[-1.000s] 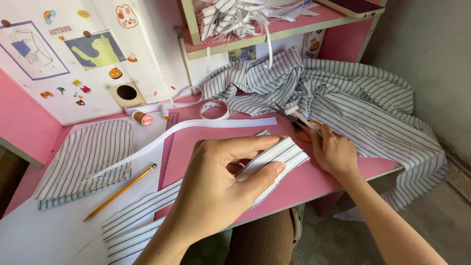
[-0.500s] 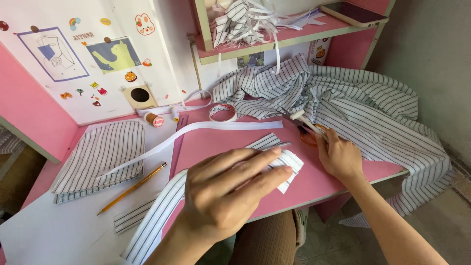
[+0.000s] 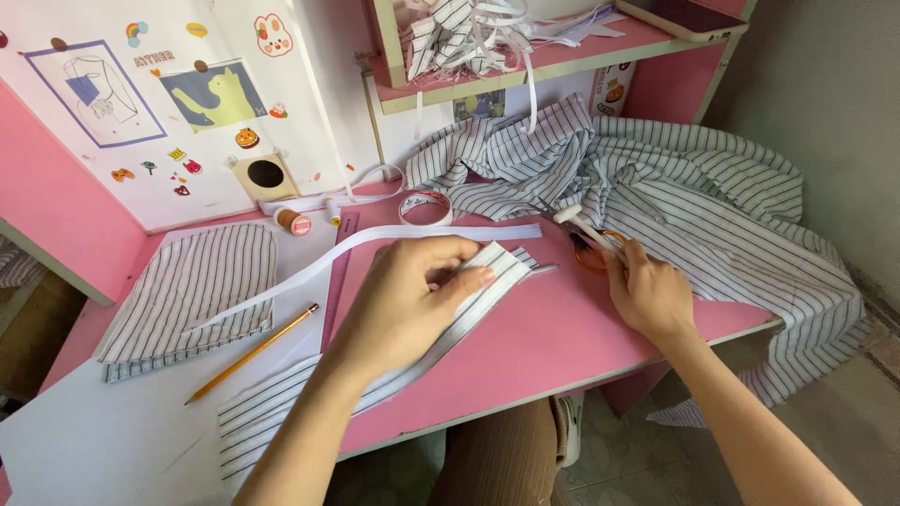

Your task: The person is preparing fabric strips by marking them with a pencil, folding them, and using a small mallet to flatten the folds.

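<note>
The left hand [image 3: 412, 300] lies on a long striped fabric strip [image 3: 375, 370] that runs across the pink table [image 3: 562, 347] from its near edge up toward the middle. The fingers [image 3: 459, 276] curl over the strip's upper end, which is folded into a few stacked layers, and pinch it between thumb and fingertips.

The right hand [image 3: 652, 295] rests to the right of the strip, its fingers closed around the orange handles of a pair of scissors [image 3: 591, 245] whose pale blades point up toward the heap of striped cloth [image 3: 675, 197] behind the strip. The blades are not on any fabric at this moment.

Above the strip lies a white band [image 3: 375, 245], stretched diagonally, and beyond it a roll of tape [image 3: 425, 208] and a spool of thread [image 3: 292, 222]. Left of the strip lie a yellow pencil [image 3: 253, 351] and a cut striped piece [image 3: 187, 290].

As a judgement, the work looks midway: one piece is already cut out and laid aside, the strip is cut and partly folded, while the large heap remains uncut and nothing appears sewn yet.
</note>
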